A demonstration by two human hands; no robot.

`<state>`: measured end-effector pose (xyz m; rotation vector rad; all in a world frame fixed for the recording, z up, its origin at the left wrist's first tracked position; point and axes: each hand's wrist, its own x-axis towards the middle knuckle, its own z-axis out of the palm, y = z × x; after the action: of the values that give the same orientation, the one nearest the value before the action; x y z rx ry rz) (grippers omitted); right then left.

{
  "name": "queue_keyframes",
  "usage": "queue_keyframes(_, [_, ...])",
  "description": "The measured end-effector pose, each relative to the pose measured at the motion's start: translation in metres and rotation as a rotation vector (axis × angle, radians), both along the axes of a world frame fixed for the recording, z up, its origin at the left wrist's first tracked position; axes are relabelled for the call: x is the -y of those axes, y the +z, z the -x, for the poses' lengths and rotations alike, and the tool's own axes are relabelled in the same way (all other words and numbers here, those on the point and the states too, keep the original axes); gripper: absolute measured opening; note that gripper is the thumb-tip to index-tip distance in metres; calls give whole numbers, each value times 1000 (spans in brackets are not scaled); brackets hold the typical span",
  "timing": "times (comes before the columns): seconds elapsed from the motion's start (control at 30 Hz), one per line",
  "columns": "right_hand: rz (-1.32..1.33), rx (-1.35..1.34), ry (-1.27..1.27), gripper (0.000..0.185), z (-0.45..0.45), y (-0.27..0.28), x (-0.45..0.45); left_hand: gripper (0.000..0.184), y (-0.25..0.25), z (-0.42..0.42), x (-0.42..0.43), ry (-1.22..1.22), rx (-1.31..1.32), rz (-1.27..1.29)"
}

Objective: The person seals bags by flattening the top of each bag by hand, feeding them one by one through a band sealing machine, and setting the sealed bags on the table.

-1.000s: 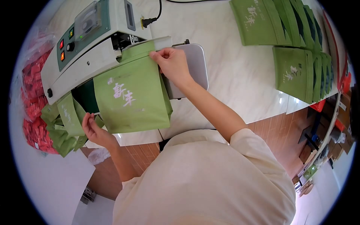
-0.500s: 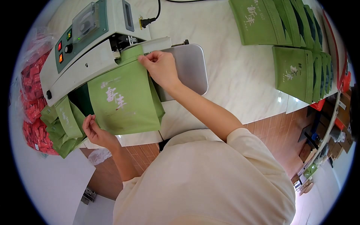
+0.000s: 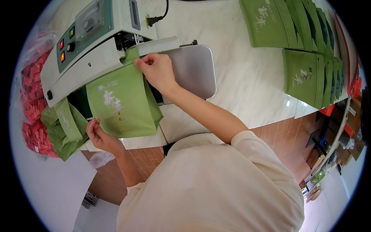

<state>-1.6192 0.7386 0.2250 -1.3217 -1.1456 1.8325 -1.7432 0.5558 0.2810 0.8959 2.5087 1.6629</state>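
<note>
A green bag with white lettering hangs from the front of a sealing machine, its top edge fed into the slot. My right hand pinches the bag's top right corner between thumb and fingertips. By the bag's lower left edge, my left hand has loosely curled fingers, the thumb apart from them, and nothing visible in its grasp. Another green bag, crumpled and tilted, is at the machine's left end. Behind my right wrist lies a grey metal plate.
Rows of standing green bags fill the table's right side. Red packets in clear plastic are heaped at the far left. A black plug and cord leave the machine's right side. The pale table ends near my body.
The bag has slid slightly left along the machine, and my right hand has moved left with it. My left hand stays nearly in place. The view has shifted slightly.
</note>
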Motion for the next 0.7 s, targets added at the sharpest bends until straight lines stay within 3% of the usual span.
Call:
queue_keyframes(0.57, [-126, -20, 74, 23, 34, -19, 8, 19, -5, 6, 11, 42, -32, 13])
queue_keyframes(0.67, [68, -59, 409, 18, 13, 10, -17, 17, -3, 13, 16, 7, 1, -6])
queue_keyframes(0.7, [45, -14, 402, 18, -7, 13, -29, 17, -1, 7, 15, 23, 22, -19])
